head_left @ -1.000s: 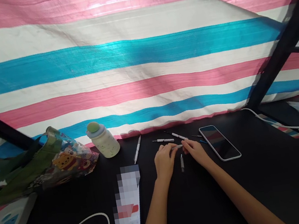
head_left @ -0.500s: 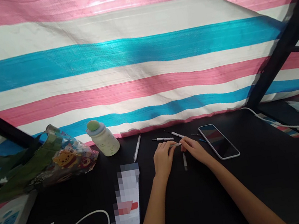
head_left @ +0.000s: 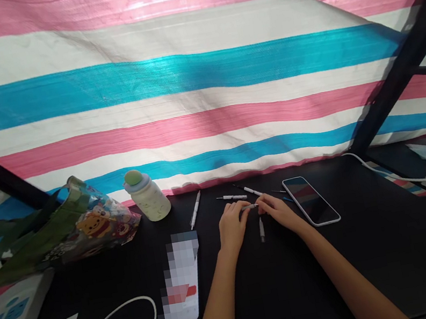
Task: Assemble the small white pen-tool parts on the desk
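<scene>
My left hand (head_left: 232, 228) and my right hand (head_left: 278, 213) meet over the black table, fingertips pinched. Between them lies a slim, light-coloured pen (head_left: 249, 207), its left end in my left fingers and its right tip at my right fingers. Which part of the pen each hand covers is partly hidden. Just below, a short grey-and-clear pen barrel (head_left: 261, 231) lies on the table. Beyond my fingers are a white pen piece (head_left: 232, 197) and a second white pen piece with a dark thin end (head_left: 251, 191). A blue thin piece (head_left: 288, 199) shows beside my right hand.
A phone with a dark screen (head_left: 312, 200) lies on the right, and a lit phone (head_left: 184, 281) lies left of my forearm. Behind it are a white pen (head_left: 196, 209), a bottle (head_left: 148, 197) and a printed bag (head_left: 96, 222). A white cable (head_left: 153, 305) loops at front left.
The view has shifted very slightly. A little more of the pen shows between my fingers; both hands stay almost in place.
</scene>
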Tool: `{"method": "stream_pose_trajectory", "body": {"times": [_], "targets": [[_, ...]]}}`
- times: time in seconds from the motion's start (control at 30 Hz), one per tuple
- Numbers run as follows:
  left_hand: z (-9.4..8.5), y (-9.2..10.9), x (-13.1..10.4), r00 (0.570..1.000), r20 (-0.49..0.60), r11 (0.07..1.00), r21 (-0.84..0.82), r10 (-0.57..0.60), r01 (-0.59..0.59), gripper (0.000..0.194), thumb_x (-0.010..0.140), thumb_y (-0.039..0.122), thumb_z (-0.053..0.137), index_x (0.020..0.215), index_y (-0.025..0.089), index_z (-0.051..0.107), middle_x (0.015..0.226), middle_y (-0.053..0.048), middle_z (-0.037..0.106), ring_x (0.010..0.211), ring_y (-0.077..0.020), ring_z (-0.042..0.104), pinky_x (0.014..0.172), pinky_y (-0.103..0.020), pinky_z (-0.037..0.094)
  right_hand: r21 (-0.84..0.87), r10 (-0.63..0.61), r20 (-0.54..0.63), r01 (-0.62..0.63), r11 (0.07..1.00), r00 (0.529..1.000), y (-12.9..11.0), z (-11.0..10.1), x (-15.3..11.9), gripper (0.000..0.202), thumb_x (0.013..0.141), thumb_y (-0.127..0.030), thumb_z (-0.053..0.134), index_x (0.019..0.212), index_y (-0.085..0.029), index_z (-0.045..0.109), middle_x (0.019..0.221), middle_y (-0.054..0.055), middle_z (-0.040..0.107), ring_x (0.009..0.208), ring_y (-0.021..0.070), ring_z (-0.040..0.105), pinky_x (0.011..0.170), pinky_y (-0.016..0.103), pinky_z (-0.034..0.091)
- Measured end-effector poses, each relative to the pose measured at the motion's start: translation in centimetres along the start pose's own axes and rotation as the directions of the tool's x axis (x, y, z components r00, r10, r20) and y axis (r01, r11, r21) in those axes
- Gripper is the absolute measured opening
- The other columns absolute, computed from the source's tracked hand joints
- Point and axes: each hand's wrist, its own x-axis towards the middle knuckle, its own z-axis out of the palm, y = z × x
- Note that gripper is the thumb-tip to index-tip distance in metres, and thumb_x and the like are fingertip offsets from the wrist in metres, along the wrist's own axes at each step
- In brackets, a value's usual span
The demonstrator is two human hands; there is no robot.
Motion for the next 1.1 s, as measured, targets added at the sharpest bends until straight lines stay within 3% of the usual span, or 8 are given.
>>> {"method": "stream_pose_trajectory", "body": {"times": [0.17,0.3,0.43,0.53,0.67,0.8,0.97,1.1], "targets": [[-0.09,0.19,-0.03,1.0,0.013,1.0,-0.025,0.016,-0.015,0.017,0.089,0.028,0.044,0.096,0.026,0.06,0.093,0.002,0.063,0.091,-0.0153,0.051,0.078,-0.026,0.042,-0.022,0.004,0.042,-0.003,1.0,0.999,0.15,0.1,0.06,0.036,0.087,-0.046,0.038,0.072,-0.018,0.054,0.069,0.003,0.061,0.069,0.0166,0.058,0.068,0.029,0.045],[-0.13,0.1,-0.04,0.999,0.049,1.0,-0.006,-0.019,0.02,0.016,0.088,0.029,0.046,0.094,0.026,0.061,0.091,0.003,0.064,0.089,-0.0148,0.051,0.075,-0.025,0.042,-0.016,-0.011,0.058,0.012,1.0,0.998,0.09,-0.01,-0.1,0.025,0.082,-0.042,0.049,0.081,-0.018,0.057,0.074,0.003,0.063,0.072,0.0172,0.059,0.068,0.029,0.046],[-0.03,-0.05,-0.05,0.999,0.044,1.0,0.004,-0.012,0.012,0.015,0.088,0.027,0.047,0.095,0.027,0.061,0.091,0.004,0.064,0.089,-0.0143,0.051,0.075,-0.024,0.041,-0.005,-0.003,0.028,0.003,1.0,1.0,0.03,0.14,-0.19,0.027,0.079,-0.043,0.054,0.09,-0.018,0.056,0.077,0.003,0.062,0.073,0.0171,0.059,0.067,0.029,0.046],[-0.01,-0.06,-0.1,1.0,0.016,1.0,-0.006,0.015,-0.015,0.016,0.088,0.026,0.046,0.097,0.027,0.06,0.093,0.003,0.063,0.09,-0.0141,0.051,0.076,-0.024,0.042,0.029,-0.001,0.024,0.001,1.0,1.0,0.04,0.44,-0.12,0.029,0.084,-0.045,0.045,0.09,-0.018,0.055,0.073,0.002,0.061,0.071,0.016,0.059,0.069,0.029,0.046],[-0.12,0.06,-0.14,1.0,-0.005,1.0,-0.014,0.023,-0.023,0.017,0.089,0.027,0.045,0.097,0.026,0.059,0.094,0.002,0.063,0.09,-0.014,0.051,0.076,-0.024,0.041,0.015,0.012,0.025,-0.012,1.0,1.0,0.31,0.58,0.05,0.038,0.088,-0.048,0.035,0.075,-0.018,0.054,0.069,0.003,0.061,0.069,0.0163,0.058,0.07,0.03,0.045],[-0.19,0.06,-0.1,1.0,0.024,1.0,0.007,-0.011,0.011,0.018,0.089,0.03,0.044,0.097,0.027,0.061,0.092,0.002,0.063,0.091,-0.014,0.052,0.075,-0.024,0.04,0.02,0.011,0.053,-0.013,1.0,0.999,0.5,0.28,-0.02,0.031,0.085,-0.046,0.043,0.076,-0.018,0.054,0.071,0.002,0.062,0.071,0.0167,0.059,0.069,0.03,0.046],[-0.16,-0.23,-0.03,0.994,0.061,0.995,0.021,-0.094,0.093,0.023,0.09,0.038,0.041,0.097,0.03,0.061,0.071,0.004,0.06,0.081,-0.0135,0.055,0.065,-0.021,0.039,0.077,0.007,0.044,-0.011,0.997,0.999,0.59,0.02,-0.09,0.023,0.08,-0.04,0.054,0.086,-0.018,0.054,0.078,0.003,0.062,0.074,0.0171,0.061,0.069,0.03,0.047],[-0.25,-0.12,-0.06,0.995,0.062,0.997,0.02,-0.079,0.078,0.02,0.089,0.034,0.045,0.098,0.03,0.062,0.078,0.003,0.062,0.083,-0.0132,0.054,0.067,-0.021,0.039,0.05,0.01,0.036,-0.012,0.999,0.999,0.6,0.0,-0.05,0.023,0.078,-0.039,0.056,0.086,-0.018,0.056,0.077,0.003,0.063,0.074,0.0174,0.061,0.068,0.03,0.048]]}}
